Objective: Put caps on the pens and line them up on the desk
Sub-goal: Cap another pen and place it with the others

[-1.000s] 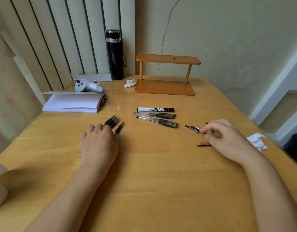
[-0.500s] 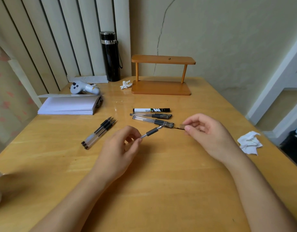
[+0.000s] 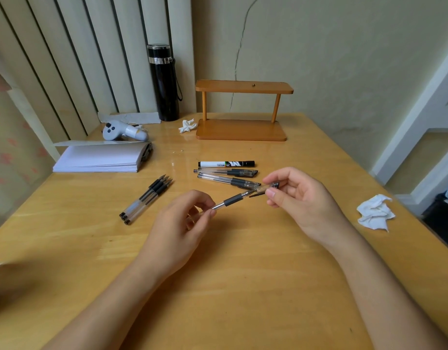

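My left hand [image 3: 182,223] grips the barrel of a clear gel pen [image 3: 231,200], its tip pointing up and right. My right hand [image 3: 301,198] pinches a clear pen cap [image 3: 264,188] with a black clip, and the cap's mouth meets the pen's tip above the wooden desk [image 3: 218,286]. Three uncapped gel pens [image 3: 148,198] lie bunched together left of my hands. Behind the hands lie a capped black-and-white marker [image 3: 226,163] and two capped gel pens [image 3: 228,176] in a row.
A stack of white paper [image 3: 99,157] and a white controller [image 3: 124,131] lie at the back left. A black flask [image 3: 163,83] and a small wooden shelf [image 3: 243,112] stand at the back. Crumpled tissue [image 3: 375,212] lies near the right edge.
My left hand lifted one pen off the bunch and brought it to the middle. My right hand picked up a cap from the right and carried it to the pen's tip.
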